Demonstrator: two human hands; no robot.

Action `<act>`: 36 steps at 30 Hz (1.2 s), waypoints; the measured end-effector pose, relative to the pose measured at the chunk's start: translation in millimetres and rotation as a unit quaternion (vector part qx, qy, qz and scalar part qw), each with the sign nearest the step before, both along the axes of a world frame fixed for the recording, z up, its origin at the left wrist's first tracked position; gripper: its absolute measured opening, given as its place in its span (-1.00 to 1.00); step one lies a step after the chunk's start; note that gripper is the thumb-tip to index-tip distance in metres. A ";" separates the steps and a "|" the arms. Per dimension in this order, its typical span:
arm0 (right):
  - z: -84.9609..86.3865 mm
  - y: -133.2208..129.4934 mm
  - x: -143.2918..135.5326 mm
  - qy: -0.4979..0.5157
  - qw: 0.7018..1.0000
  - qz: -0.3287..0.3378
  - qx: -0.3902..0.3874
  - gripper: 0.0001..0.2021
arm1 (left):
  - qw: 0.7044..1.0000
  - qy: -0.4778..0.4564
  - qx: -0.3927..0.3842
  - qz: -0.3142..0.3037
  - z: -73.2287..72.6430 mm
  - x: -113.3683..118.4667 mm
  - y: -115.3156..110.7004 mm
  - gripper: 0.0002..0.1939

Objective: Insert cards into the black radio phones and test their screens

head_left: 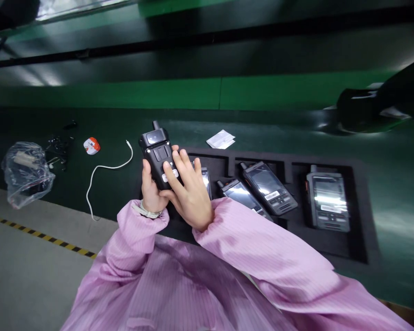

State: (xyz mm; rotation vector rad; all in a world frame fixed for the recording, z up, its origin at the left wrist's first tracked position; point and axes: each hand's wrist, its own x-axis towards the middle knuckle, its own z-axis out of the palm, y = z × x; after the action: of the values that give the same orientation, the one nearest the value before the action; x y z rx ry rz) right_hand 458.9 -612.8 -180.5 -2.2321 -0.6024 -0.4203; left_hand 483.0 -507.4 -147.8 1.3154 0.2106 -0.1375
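A black walkie-talkie [156,149], its back turned up and its stubby antenna pointing away from me, rests in my left hand [152,191]. Fingers of that hand wrap its left side and underside. Across its lower back lies my right hand [189,195], fingers stretched out, the index fingertip touching close to the white labels [170,175]. My right fingers hide part of the lower back. Just right of my hands, more walkie-talkies lie screen up: one partly covered by my right hand [206,180], two tilted side by side [269,186], and one upright [329,200].
A black foam tray [360,211] with cut-outs holds the walkie-talkies on the dark green table. Folded white paper [221,139] lies behind it. Leftward are a white cable [103,166], an orange-and-white item [91,145], dark cords [59,149] and a clear plastic bag [27,172].
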 end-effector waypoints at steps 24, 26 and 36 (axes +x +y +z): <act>-2.8 5.2 -0.6 -0.088 0.995 0.013 0.051 -0.18 | 0.997 0.015 -0.071 -0.004 -11.9 -10.3 3.0 -0.23; 2.7 -0.1 -0.7 -0.031 0.997 0.039 0.063 -0.11 | 0.998 -0.012 -0.067 -0.003 -14.1 -12.2 3.0 -0.28; 3.8 -12.8 2.9 0.007 0.995 0.041 0.090 -0.19 | 0.993 -0.098 -0.040 -0.043 -9.6 -11.5 -3.3 -0.32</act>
State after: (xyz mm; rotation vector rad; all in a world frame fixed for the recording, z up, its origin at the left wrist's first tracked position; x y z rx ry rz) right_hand 461.7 -625.6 -176.7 -2.0308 -0.6232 -0.4008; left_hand 471.5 -510.7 -157.4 1.2500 -0.0188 -0.0867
